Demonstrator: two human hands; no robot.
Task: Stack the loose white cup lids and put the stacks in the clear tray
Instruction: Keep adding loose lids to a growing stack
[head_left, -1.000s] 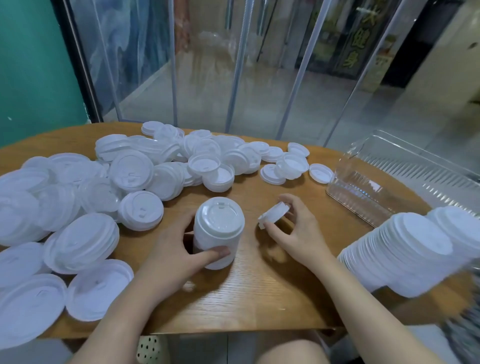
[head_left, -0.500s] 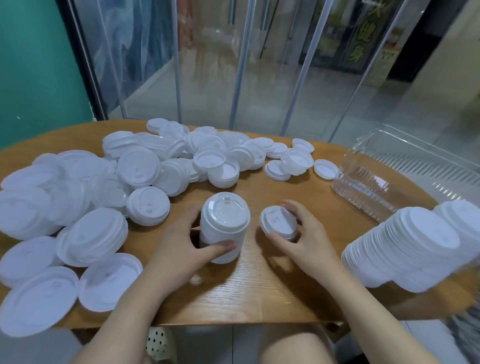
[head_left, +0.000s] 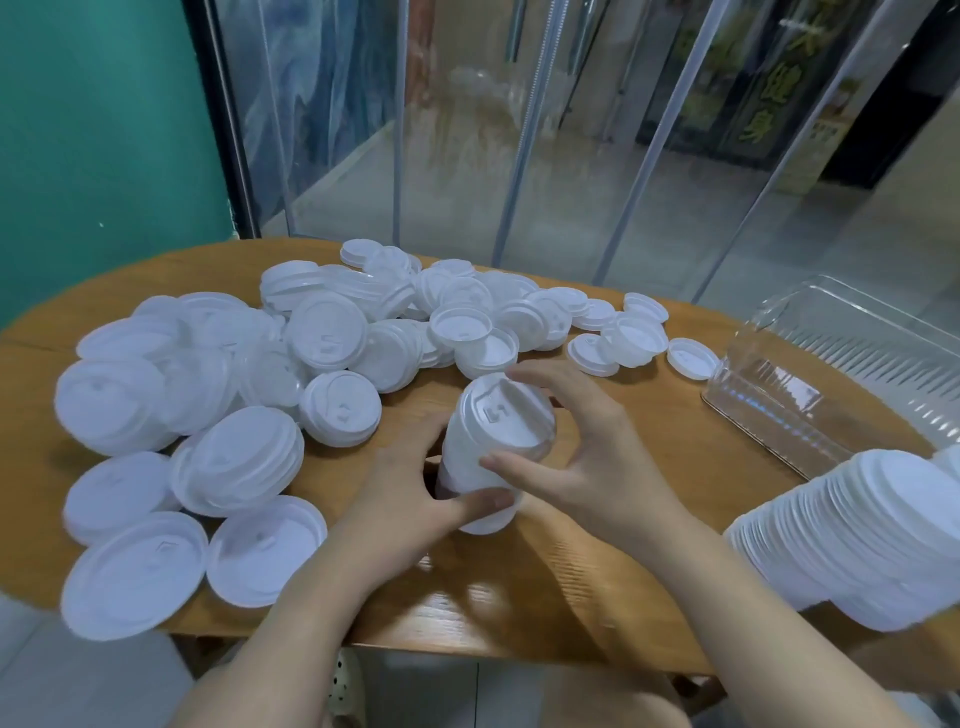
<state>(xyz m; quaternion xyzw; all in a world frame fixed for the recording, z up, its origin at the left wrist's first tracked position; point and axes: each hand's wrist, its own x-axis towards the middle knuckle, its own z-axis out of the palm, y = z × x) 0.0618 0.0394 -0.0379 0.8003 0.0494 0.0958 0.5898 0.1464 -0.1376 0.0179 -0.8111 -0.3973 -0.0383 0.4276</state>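
An upright stack of small white lids (head_left: 480, 467) stands at the middle of the wooden table (head_left: 597, 587). My left hand (head_left: 410, 499) grips the stack low down, thumb across its front. My right hand (head_left: 582, 457) holds a single lid (head_left: 506, 418) by its rim, tilted on top of the stack. Many loose white lids (head_left: 332, 338) of two sizes cover the left and far side of the table. The clear tray (head_left: 810, 410) sits at the right and looks empty.
Two long stacks of lids (head_left: 872, 540) lie on their sides at the table's right front edge, just below the tray. Large lids (head_left: 135, 571) overhang the left front edge. Glass panels and metal posts stand behind the table.
My right hand lifted the single lid from the table beside the stack and brought it left onto the stack's top. My left hand kept its hold on the stack.
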